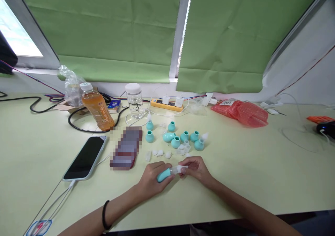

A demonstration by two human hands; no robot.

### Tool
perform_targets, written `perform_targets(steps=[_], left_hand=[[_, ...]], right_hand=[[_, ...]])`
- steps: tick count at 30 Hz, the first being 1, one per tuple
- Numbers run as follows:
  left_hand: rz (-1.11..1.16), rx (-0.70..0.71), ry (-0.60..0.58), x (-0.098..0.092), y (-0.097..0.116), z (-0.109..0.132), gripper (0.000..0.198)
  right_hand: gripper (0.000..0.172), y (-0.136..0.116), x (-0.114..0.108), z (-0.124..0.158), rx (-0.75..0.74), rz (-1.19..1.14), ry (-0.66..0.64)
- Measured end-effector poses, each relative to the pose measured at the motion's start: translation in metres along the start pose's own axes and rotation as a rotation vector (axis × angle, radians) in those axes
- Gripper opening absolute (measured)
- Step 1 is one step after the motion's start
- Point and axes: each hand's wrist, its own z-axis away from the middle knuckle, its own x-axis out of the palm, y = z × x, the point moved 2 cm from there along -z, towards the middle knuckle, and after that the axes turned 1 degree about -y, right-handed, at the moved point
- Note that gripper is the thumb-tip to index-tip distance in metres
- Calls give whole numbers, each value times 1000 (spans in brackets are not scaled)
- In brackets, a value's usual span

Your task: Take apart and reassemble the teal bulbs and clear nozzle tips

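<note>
- Left hand (151, 178) rests on the pale table (261, 166) near the front edge, fingers curled and clamped round a teal bulb (163, 175).
- The bulb lies nearly level, its narrow end pointing right; it sits just above the tabletop, between the 2 hands.
- Right hand (196, 168) is closed, its fingertips (186, 168) pinching a clear nozzle (178, 169) at the bulb's narrow end. Nozzle and bulb touch; cannot tell whether they are fully seated.
- A black wristband (104, 215) sits on the left forearm.
- Just beyond the hands: a cluster of loose teal bulbs (184, 136), most upright, 1 lying on its side (169, 137). 2 of them carry white tips, 1 at the cluster's left (149, 124) and 1 at its right (200, 143).
- Small white parts (160, 153) are scattered between the cluster and the hands.
- Left of the hands: a pixelated dark-red block (126, 147), then a smartphone (85, 157) face up, screen dark, with a white cable (56, 201) at its near end.
- Far side of the table: orange drink bottle (97, 107), clear jar with white lid and cat drawing (134, 101), yellow power strip (166, 105), red plastic bag (242, 113).
- Green blinds (104, 33) hang behind the table.
</note>
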Motion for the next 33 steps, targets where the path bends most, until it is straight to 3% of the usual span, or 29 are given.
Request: perform_targets(steps=[9, 15, 22, 33], left_hand=[[-93, 130, 40, 2, 1, 4, 17], [-154, 230, 87, 5, 1, 7, 18], [-269, 364, 101, 7, 6, 11, 23], [-270, 350, 175, 2, 5, 6, 28]], right_hand=[[17, -6, 2, 0, 77, 86, -175], [25, 1, -1, -1, 82, 69, -200], [19, 4, -2, 2, 140, 1, -268], [18, 6, 0, -1, 91, -137, -205]])
